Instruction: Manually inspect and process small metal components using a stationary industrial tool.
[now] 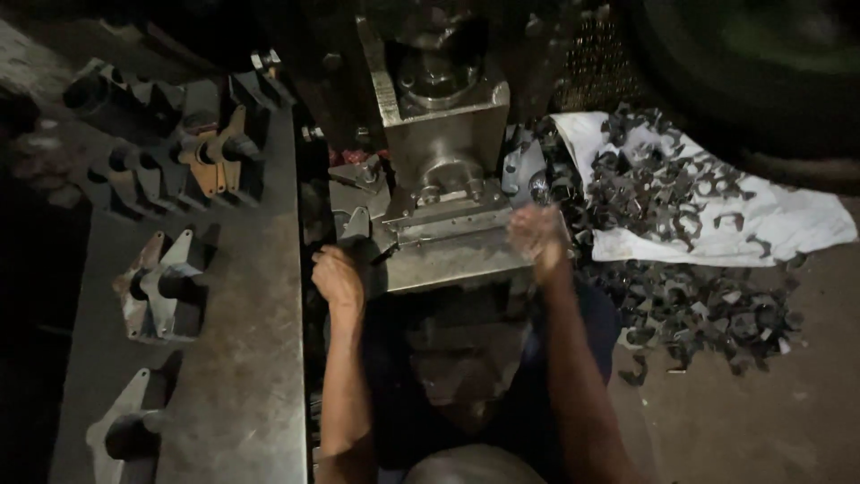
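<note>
Left hand (337, 278) curled at dim press (445, 148), grip unclear, right hand (537, 235) blurred, hold unreadable

One grey steel press machine (445, 152), upper centre. One white cloth (788, 220), upper right. Small dark curved metal clips (690, 309), right of centre: a loose heap, too many to count. Grey flanged metal brackets (161, 287) on the steel desk (242, 385), left: at least five visible. Two hands: left (338, 278), right (537, 235).
</note>
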